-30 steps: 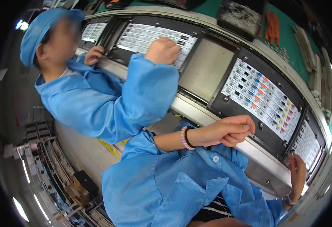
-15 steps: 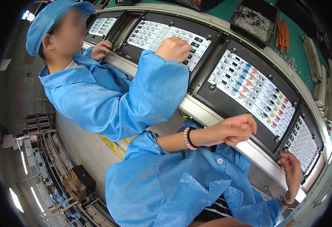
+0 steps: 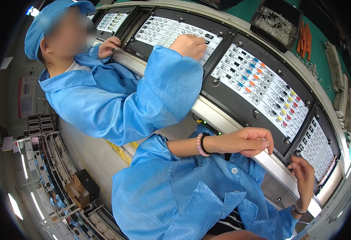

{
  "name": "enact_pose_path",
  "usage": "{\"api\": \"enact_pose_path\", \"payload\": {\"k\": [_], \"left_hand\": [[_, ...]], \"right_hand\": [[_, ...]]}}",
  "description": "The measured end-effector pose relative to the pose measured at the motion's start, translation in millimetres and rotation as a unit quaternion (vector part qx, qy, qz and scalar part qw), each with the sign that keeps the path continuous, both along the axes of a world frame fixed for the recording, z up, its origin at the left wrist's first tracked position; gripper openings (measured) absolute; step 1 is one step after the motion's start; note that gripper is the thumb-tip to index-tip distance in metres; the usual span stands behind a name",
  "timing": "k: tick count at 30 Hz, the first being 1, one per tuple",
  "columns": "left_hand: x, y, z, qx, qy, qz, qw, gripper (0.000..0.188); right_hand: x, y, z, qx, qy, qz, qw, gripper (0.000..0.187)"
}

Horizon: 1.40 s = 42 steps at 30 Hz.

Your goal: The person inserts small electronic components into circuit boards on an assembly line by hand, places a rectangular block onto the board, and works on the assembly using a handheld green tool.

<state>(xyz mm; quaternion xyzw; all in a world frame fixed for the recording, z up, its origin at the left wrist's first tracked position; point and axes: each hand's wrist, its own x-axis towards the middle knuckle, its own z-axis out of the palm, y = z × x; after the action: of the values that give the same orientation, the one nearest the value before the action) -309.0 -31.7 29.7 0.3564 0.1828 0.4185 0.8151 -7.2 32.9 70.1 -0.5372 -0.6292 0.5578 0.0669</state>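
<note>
My left hand [image 3: 250, 142] hovers over the near metal rail, beside the lower edge of a black carrier frame [image 3: 239, 104]. Its fingers are curled in, the thumb against the index finger; whatever they may hold is hidden. White circuit boards [image 3: 259, 90] with rows of blue, orange, black, yellow and red connectors lie in that frame. My right hand [image 3: 303, 174] is at the rail farther right, thumb and fingers bent together near the corner of another carrier. That carrier bears white boards with black parts [image 3: 315, 144]. Anything between these fingertips is too small to make out.
At my left a co-worker in blue reaches a hand [image 3: 189, 46] over another white board [image 3: 159, 32]. Beyond the line stand a black bin of small clear parts [image 3: 275, 24], orange strips [image 3: 304, 40] and stacked pale tubes [image 3: 333, 66]. The metal rail [image 3: 211, 114] borders the carriers.
The carrier with coloured connectors appears slightly farther left and up. My left index finger now points lower. My right hand has shifted slightly left, and the co-worker's hand slightly right.
</note>
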Motion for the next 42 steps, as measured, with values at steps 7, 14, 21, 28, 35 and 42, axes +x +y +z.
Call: {"api": "enact_pose_path", "payload": {"k": [7,14,21,28,35,42], "left_hand": [[51,3,2,-0.04,-0.025,-0.006,0.999,0.022],[101,1,8,-0.008,0.026,0.019,0.999,0.016],[108,-2,9,-0.011,0.045,0.04,0.998,0.011],[102,4,3,-0.003,0.064,0.073,0.995,0.008],[102,13,-17,0.028,0.071,0.164,0.984,0.008],[100,11,-25,0.038,0.064,0.201,0.977,0.009]], "right_hand": [[1,-2,-6,0.057,0.044,0.035,0.997,0.022],[0,-9,-6,0.181,0.051,0.095,0.978,0.023],[17,-9,-1,0.192,0.037,0.097,0.976,0.023],[7,9,-4,0.053,0.272,-0.079,0.958,0.007],[-2,10,-22,-0.011,0.407,-0.086,0.909,0.015],[-1,12,-29,-0.027,0.495,-0.061,0.866,0.014]]}}
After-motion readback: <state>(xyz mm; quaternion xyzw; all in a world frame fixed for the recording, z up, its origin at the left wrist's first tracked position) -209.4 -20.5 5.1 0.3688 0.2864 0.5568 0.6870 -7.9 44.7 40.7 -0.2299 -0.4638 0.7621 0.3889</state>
